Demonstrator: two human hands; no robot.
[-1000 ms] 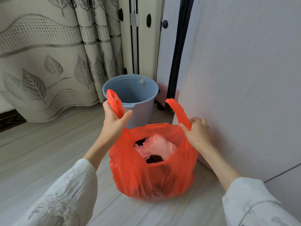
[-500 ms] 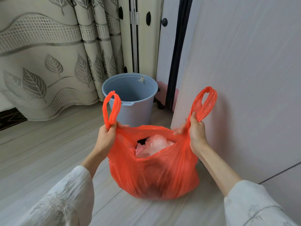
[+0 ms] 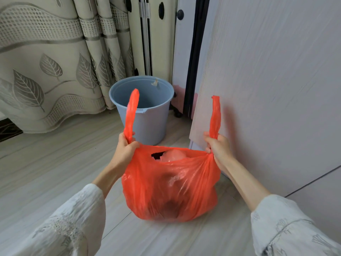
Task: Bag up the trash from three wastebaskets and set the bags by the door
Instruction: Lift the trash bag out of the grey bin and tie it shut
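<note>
An orange plastic bag full of trash sits on the pale wood floor in the middle of the view. My left hand grips the base of its left handle loop, which stands up above my fist. My right hand grips the base of the right handle loop in the same way. The bag's mouth is stretched between my hands, and crumpled plastic shows through the opening. Behind the bag stands a grey-blue wastebasket with nothing visible inside it.
A pale wood-grain panel rises close on the right, almost touching the bag. A leaf-patterned curtain hangs at the back left. A black-edged white panel on small casters stands behind the wastebasket.
Both hands have slid down the handles to their bases and pulled outward, so the loops now stand straight up and the bag's mouth is drawn tighter. The bag stays on the floor.
</note>
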